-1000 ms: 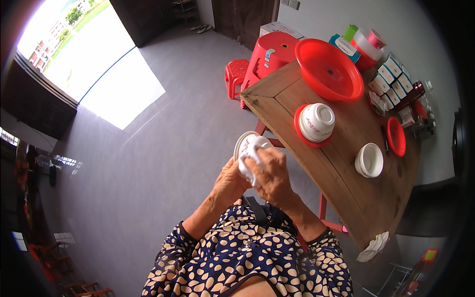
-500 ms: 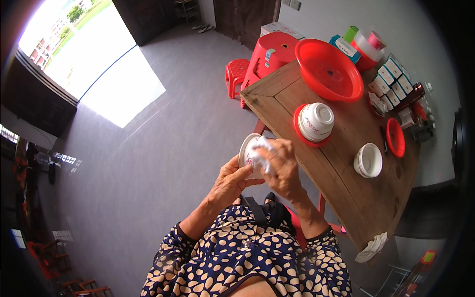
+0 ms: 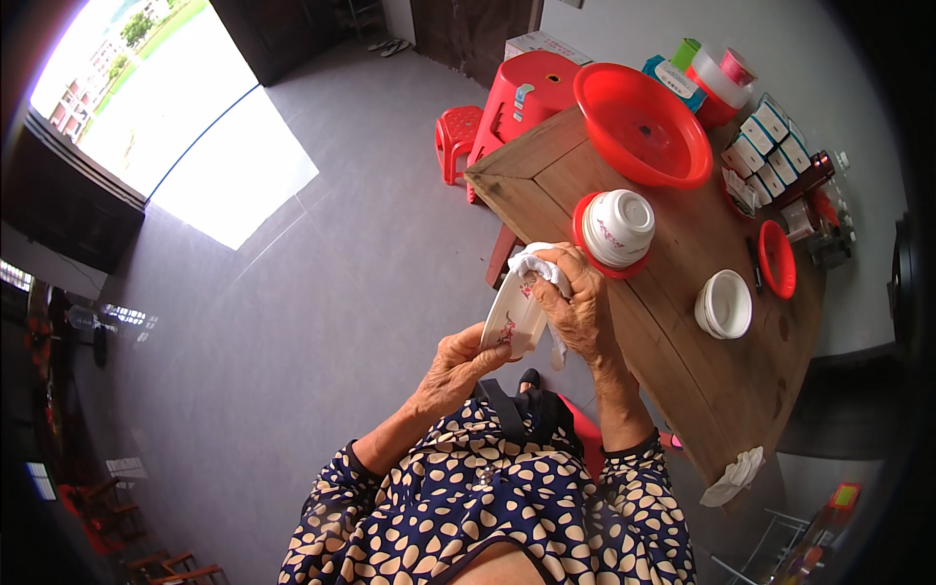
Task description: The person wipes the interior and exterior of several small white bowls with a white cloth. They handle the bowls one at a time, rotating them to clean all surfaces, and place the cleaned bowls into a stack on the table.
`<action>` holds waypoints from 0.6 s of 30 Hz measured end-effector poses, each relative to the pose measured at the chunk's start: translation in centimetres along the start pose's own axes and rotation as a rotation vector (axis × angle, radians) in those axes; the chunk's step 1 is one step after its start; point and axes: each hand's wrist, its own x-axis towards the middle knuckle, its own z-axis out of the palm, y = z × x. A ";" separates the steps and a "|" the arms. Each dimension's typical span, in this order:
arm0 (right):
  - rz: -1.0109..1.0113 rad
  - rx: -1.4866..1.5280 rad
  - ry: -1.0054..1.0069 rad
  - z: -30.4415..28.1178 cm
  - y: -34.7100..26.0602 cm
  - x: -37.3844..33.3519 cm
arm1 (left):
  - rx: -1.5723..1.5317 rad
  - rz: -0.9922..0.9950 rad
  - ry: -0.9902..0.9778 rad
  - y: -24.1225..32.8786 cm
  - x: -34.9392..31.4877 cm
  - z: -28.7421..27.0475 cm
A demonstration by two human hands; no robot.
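Observation:
In front of me, just off the table's edge, a white bowl with a pink flower pattern [image 3: 509, 320] is held tilted on its side. My left hand [image 3: 458, 367] grips its lower rim, thumb on the outer wall. My right hand [image 3: 577, 300] is closed on a white cloth [image 3: 534, 261] and presses it over the bowl's upper edge; a tail of the cloth hangs below. Nearest to that hand, a stack of upside-down white bowls [image 3: 620, 230] stands on a red plate [image 3: 640, 269]. Farther right, a few white bowls [image 3: 724, 305] are nested together on the table.
The wooden table [image 3: 673, 341] runs along my right. On it are a large red basin [image 3: 643, 127], a small red dish [image 3: 776, 259], stacked white boxes [image 3: 770, 146] and a crumpled white cloth [image 3: 735, 476]. Beyond its far corner stand red plastic stools [image 3: 522, 97].
The bowl has turned more onto its edge. My right hand has moved with the cloth from the bowl's side to its upper rim, and the cloth now wraps over that rim.

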 end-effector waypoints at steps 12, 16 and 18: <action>-0.492 -0.435 -0.125 2.8 -2.7 -3.6 | -0.071 0.036 0.021 -0.8 0.4 -1.5; -0.360 -0.322 -0.068 1.6 -1.8 -1.3 | -0.043 0.008 -0.057 -0.6 0.5 -1.4; -0.288 -0.221 -0.047 1.0 -0.9 -0.3 | -0.015 -0.023 -0.034 0.0 0.3 -0.7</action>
